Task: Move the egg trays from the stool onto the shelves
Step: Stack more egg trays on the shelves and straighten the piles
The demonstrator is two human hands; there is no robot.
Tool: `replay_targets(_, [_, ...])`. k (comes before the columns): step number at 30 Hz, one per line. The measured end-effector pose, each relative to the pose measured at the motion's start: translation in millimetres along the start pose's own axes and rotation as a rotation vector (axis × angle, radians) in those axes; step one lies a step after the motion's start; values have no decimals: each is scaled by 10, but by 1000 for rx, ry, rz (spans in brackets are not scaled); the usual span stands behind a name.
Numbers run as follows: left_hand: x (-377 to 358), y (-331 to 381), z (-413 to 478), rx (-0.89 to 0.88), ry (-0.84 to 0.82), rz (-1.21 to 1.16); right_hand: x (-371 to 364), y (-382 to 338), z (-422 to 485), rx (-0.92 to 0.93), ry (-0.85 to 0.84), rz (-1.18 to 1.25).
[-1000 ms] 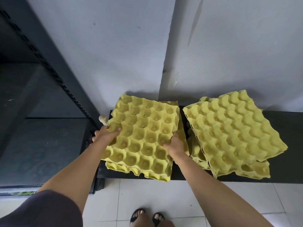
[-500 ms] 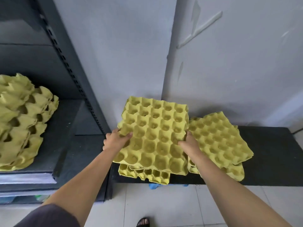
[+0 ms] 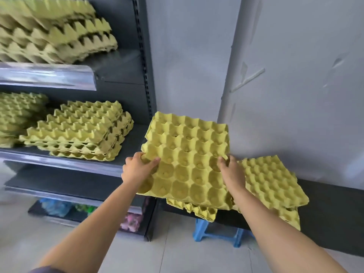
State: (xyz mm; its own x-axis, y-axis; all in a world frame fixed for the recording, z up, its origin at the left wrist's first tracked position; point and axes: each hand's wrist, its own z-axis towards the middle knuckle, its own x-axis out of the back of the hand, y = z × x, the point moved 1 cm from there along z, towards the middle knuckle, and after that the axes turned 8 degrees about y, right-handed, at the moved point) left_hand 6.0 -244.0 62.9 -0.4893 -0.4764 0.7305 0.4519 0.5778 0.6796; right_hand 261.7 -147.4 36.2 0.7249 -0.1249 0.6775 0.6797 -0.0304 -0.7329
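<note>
Since half a second ago the held yellow moulded-pulp egg tray has risen off the stool stack and shifted left toward the rack, and the view has swung left, so more shelves show. Left hand grips the tray's left edge, thumb on top, fingers curled under. Right hand grips the right edge, thumb on top, fingers wrapped round the rim. Tray is in the air, cups up, tilted slightly, with layered rims at its left edge, so possibly several nested. Its near-left corner overlaps the dark grey metal shelf rack. Below it, a short stack of yellow trays sits on the black board over a blue plastic stool. Second yellow tray stack lies just right, skewed, on the same board. Middle shelf holds a pile of yellow trays, with another pile at far left. Top shelf holds a blurred tray pile. Grey wall behind, pale tiled floor below.
</note>
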Motion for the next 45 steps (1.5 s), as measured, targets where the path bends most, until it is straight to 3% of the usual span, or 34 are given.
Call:
replay_targets(11, [1353, -877, -167, 56, 233, -49, -520, -1085, -810, 223, -80, 26])
replay_targets(18, [2072, -1578, 294, 52, 244, -87, -1279, -1858, -1178, 241, -125, 76])
replay_targets(24, [2576, -1878, 969, -80, 211, 21, -1844, -2475, -1328, 172, -97, 163])
replay_targets(30, [2749, -1909, 1630, -176, 200, 74, -2114, -2772, -1257, 124, -221, 437])
replay_targets(34, [2711, -1888, 2070, -242, 97, 44, -2297, -2940, -1090, 95, -96, 526])
replay_targets(37, [2671, -1809, 2355, -298, 106, 70, -2494, -3101, -862, 82, -25, 518])
replay_targets(39, [2626, -1699, 2486, -351, 176, 215, -2607, -3221, -694, 89, -12, 497])
replay_targets(45, [2363, -1566, 2750, -501, 224, 400, -2889, -3475, -248, 44, -33, 449])
